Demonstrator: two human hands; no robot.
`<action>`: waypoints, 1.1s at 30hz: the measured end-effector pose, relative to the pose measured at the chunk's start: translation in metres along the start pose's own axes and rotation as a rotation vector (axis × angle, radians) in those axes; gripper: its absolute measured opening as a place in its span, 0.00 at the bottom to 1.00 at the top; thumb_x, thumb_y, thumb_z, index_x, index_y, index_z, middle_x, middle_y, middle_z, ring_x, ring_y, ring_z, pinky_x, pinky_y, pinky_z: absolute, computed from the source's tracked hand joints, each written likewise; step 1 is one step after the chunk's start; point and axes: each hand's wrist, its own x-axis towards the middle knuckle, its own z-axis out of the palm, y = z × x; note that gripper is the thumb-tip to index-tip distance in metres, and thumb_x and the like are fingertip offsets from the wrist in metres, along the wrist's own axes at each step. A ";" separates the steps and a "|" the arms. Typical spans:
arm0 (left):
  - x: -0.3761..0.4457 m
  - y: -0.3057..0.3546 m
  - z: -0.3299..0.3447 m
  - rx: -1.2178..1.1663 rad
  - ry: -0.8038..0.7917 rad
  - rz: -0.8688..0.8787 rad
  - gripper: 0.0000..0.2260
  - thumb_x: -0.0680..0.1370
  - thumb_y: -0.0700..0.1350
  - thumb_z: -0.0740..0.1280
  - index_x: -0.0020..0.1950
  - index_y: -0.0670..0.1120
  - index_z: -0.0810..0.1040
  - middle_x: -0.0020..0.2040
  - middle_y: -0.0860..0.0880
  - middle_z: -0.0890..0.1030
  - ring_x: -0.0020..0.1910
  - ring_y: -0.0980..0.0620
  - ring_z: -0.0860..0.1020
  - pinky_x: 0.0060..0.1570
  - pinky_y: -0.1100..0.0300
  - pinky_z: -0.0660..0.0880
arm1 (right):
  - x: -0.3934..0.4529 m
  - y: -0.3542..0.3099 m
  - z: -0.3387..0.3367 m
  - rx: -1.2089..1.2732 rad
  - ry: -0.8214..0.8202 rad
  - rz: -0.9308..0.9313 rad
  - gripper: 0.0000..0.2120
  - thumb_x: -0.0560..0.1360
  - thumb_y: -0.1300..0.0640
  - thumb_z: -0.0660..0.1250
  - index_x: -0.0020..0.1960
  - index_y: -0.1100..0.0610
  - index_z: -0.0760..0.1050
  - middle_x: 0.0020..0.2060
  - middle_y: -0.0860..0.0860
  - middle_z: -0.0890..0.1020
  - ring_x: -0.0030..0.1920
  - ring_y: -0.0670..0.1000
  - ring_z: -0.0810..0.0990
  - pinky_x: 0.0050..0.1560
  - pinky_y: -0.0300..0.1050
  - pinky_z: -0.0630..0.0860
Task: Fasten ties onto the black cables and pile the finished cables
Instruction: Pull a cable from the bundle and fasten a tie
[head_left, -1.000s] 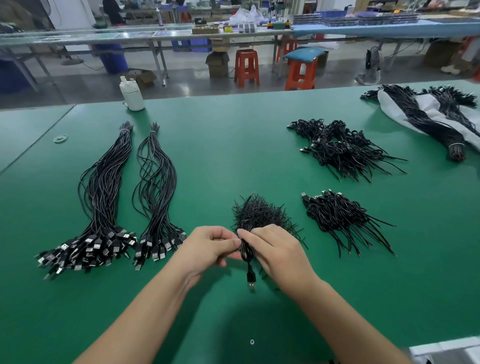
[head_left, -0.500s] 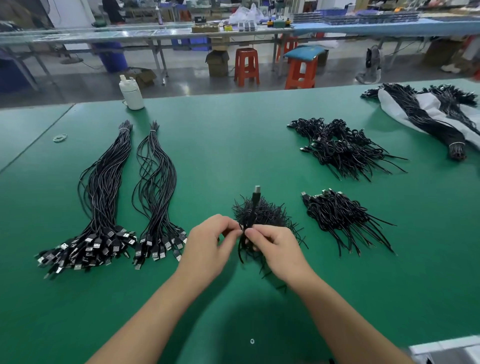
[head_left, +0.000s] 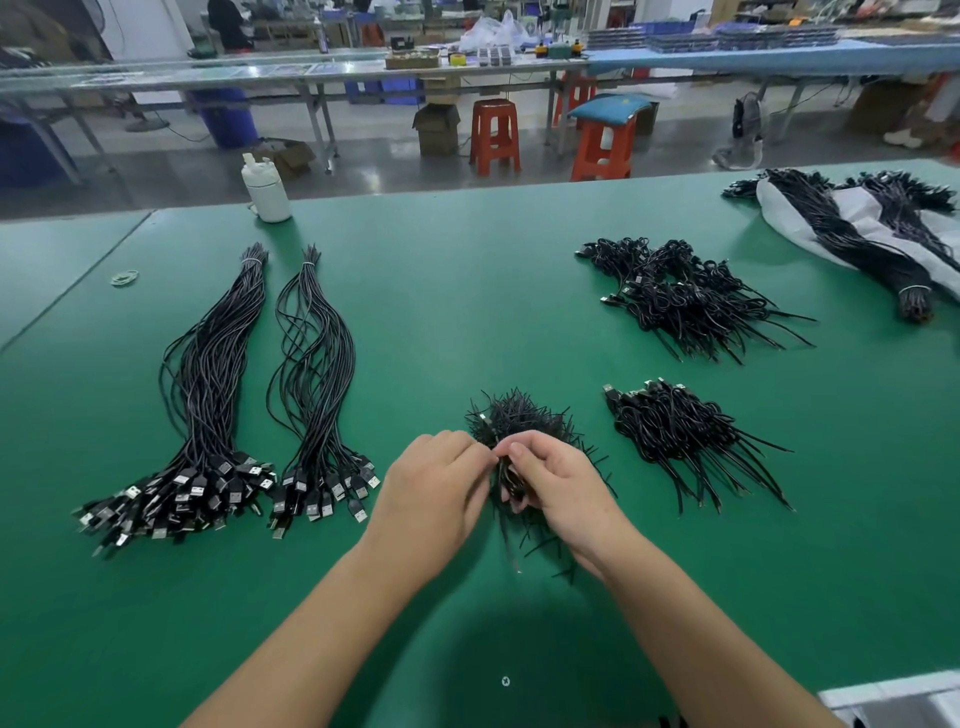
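Two bare forearms entering from six o'clock, no sleeves, no watch or rings showing, left hand (head_left: 434, 486) at eleven o'clock, right hand (head_left: 558, 488) at one o'clock, short plain nails

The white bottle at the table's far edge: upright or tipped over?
Upright: the white bottle stands on its base, cap uppermost, on the green table.

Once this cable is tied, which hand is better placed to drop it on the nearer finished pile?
Probably the right hand: it already grips the folded cable, and the nearer finished pile lies on its side. The left hand would have to cross over.
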 end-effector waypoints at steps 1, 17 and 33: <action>0.001 0.000 -0.002 -0.079 -0.010 -0.079 0.05 0.77 0.44 0.65 0.45 0.45 0.80 0.40 0.50 0.78 0.39 0.47 0.76 0.41 0.53 0.74 | 0.000 -0.001 -0.001 0.003 -0.018 0.001 0.10 0.84 0.63 0.58 0.54 0.59 0.78 0.33 0.51 0.81 0.33 0.46 0.77 0.37 0.39 0.75; 0.009 0.003 -0.011 -0.518 -0.116 -0.543 0.07 0.74 0.38 0.73 0.40 0.49 0.80 0.34 0.55 0.80 0.33 0.60 0.74 0.38 0.70 0.71 | -0.003 -0.009 -0.004 -0.235 -0.056 -0.125 0.12 0.77 0.65 0.69 0.59 0.58 0.82 0.48 0.54 0.76 0.38 0.40 0.76 0.43 0.35 0.75; 0.003 0.007 -0.001 -0.339 -0.049 -0.271 0.04 0.77 0.40 0.69 0.46 0.49 0.77 0.42 0.55 0.78 0.42 0.55 0.76 0.45 0.56 0.74 | 0.003 0.004 0.001 0.042 0.048 -0.023 0.02 0.82 0.60 0.63 0.54 0.57 0.75 0.34 0.55 0.82 0.33 0.54 0.77 0.40 0.48 0.75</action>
